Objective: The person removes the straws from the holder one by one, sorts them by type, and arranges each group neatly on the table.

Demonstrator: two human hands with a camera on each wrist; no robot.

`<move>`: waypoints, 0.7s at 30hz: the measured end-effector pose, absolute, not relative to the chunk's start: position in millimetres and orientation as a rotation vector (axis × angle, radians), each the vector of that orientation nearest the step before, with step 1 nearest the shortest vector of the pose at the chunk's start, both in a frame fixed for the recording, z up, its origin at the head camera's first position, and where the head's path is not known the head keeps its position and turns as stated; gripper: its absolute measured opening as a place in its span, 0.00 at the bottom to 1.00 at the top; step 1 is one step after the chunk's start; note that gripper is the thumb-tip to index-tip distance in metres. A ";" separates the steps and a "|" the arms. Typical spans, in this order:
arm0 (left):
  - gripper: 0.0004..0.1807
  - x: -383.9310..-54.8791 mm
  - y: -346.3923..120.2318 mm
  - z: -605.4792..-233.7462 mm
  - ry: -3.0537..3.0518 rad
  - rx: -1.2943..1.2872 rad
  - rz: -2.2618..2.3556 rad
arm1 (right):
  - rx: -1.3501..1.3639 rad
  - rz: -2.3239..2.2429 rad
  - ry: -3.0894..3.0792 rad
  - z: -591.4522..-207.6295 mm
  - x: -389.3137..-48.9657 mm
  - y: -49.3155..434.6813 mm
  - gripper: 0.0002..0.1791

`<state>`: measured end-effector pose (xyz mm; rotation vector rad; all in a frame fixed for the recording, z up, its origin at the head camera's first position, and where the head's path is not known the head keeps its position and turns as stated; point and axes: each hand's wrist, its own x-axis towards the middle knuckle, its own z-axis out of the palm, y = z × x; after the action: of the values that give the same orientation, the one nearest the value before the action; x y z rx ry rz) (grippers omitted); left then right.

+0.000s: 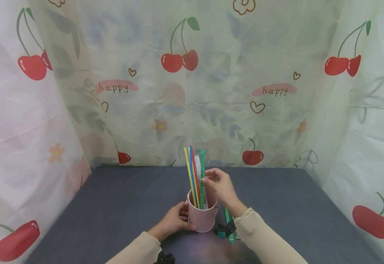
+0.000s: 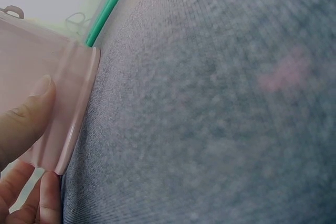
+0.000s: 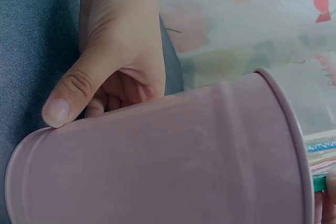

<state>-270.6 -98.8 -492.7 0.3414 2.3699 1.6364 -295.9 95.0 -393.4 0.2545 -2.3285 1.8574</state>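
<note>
A pink bucket (image 1: 202, 221) stands upright on the dark table. My left hand (image 1: 176, 219) grips its left side near the base, the thumb (image 3: 73, 95) pressed on the wall and the fingers round the back. Thin yellow, blue and red sticks (image 1: 194, 176) lean in the bucket beside a white printed strip (image 1: 197, 161). At the rim's right side my right hand (image 1: 223, 186) pinches a long green strip (image 1: 202, 161) between thumb and fingers, its lower end inside the bucket. Only the fingertips of that hand enter the right wrist view.
More green strips (image 1: 231, 236) lie on the table right of the bucket, partly hidden by the right wrist and its black wrist camera (image 1: 226, 229). A cherry-print curtain (image 1: 192, 106) hangs behind the dark table (image 1: 139, 190) and along both sides.
</note>
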 end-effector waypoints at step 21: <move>0.39 -270.9 -98.9 -491.8 2.355 0.309 1.627 | 0.218 2.089 -2.135 -381.3 -299.6 113.3 0.15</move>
<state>-270.9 -98.9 -491.8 0.3093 2.3554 1.6274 -299.6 113.3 -381.3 0.2181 -2.1347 2.0891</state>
